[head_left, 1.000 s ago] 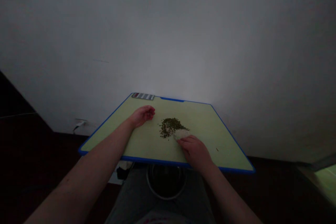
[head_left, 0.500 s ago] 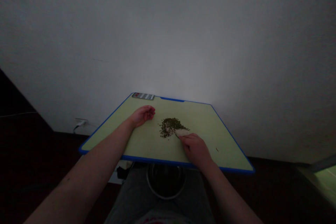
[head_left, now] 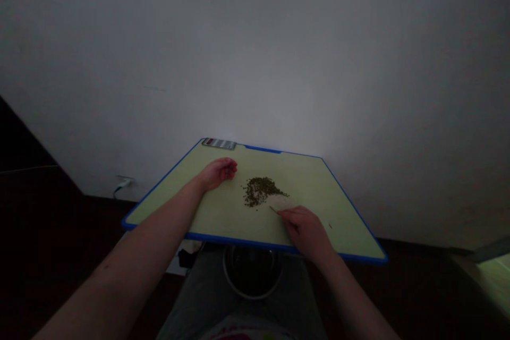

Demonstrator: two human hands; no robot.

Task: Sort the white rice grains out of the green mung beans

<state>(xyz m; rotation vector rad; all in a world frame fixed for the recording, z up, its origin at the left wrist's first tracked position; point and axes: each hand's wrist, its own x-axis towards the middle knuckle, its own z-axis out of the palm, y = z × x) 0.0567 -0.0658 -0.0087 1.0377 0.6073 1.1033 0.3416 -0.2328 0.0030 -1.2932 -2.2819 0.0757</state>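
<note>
My right hand (head_left: 305, 228) pinches a thin, dark stick-like tool (head_left: 273, 209), its tip pointing left and away from me; its exact kind is too blurred to tell. The tip is close to a small patch of pale grains (head_left: 280, 200). Behind and left of that lies a loose pile of small green beans (head_left: 261, 189), with darker ones and some pale grains scattered at its left. My left hand (head_left: 218, 172) rests on its side left of the pile, fingers loosely curled, with nothing visible in them. Beneath everything is a pale yellow-green board (head_left: 243, 226) with blue edging.
A phone (head_left: 219, 143) lies at the board's far left corner. A small brown sliver (head_left: 330, 226) lies to the right. On my lap, below the front edge, sits a round metal bowl (head_left: 253, 296) with dark contents. A wall (head_left: 279, 64) stands behind the board.
My right hand has drawn back to the right and toward me with the thin tool, away from the pile, uncovering more of the pale grains. The left hand stays in place.
</note>
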